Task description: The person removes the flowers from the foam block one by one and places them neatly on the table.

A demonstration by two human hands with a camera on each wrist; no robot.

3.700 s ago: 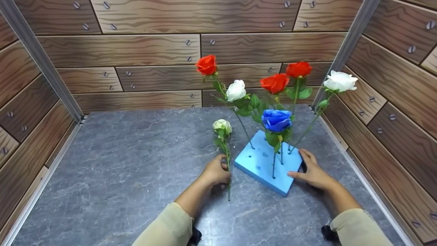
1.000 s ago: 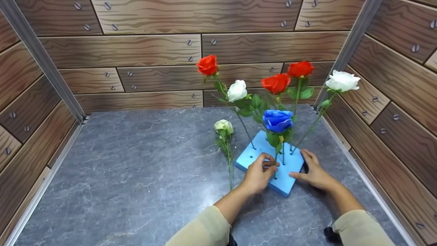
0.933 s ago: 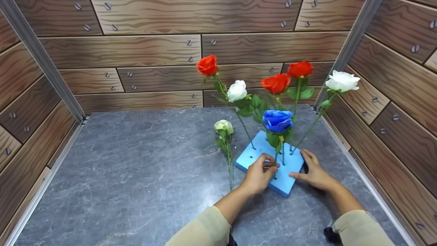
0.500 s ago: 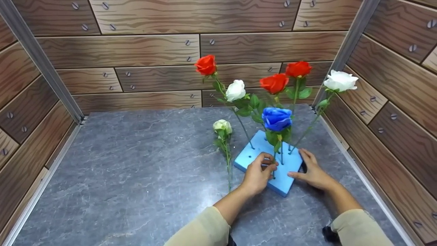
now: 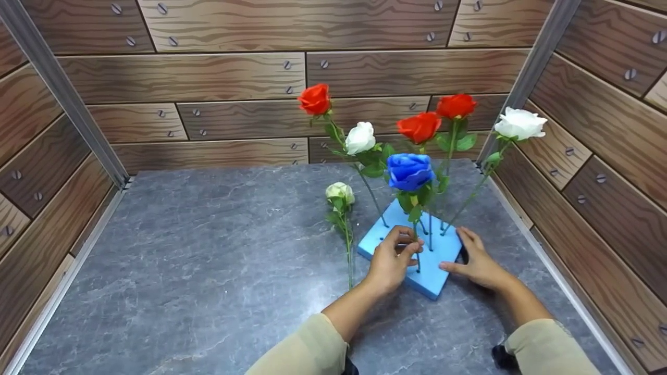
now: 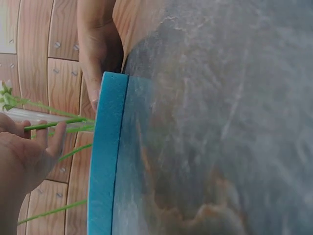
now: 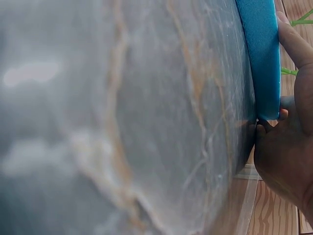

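Observation:
My left hand (image 5: pixel 386 263) pinches the green stem of a blue rose (image 5: pixel 410 172) just above a blue foam block (image 5: pixel 431 284). The stem's lower end stands in a hole near the block's front corner. My right hand (image 5: pixel 480 266) grips the block's right side, thumb on the top face and the other fingers along the edge. The left wrist view shows the left hand (image 6: pixel 24 159) with the stem between its fingers, beside the block (image 6: pixel 105 152). In the right wrist view the right hand (image 7: pixel 286 152) wraps the block's corner.
Several other roses stand in the block, among them a red rose (image 5: pixel 315 99) leaning left and a white rose (image 5: pixel 520 124) leaning right. A pale green-white rose (image 5: pixel 340 192) lies on the grey marbled table (image 5: pixel 208 260) left of the block. Wood-patterned walls (image 5: pixel 234 78) enclose the table.
My left hand has gone from the lying pale rose to the blue rose's stem. Within the last half second the blue bloom has shifted left and slightly up. The right hand stays on the block.

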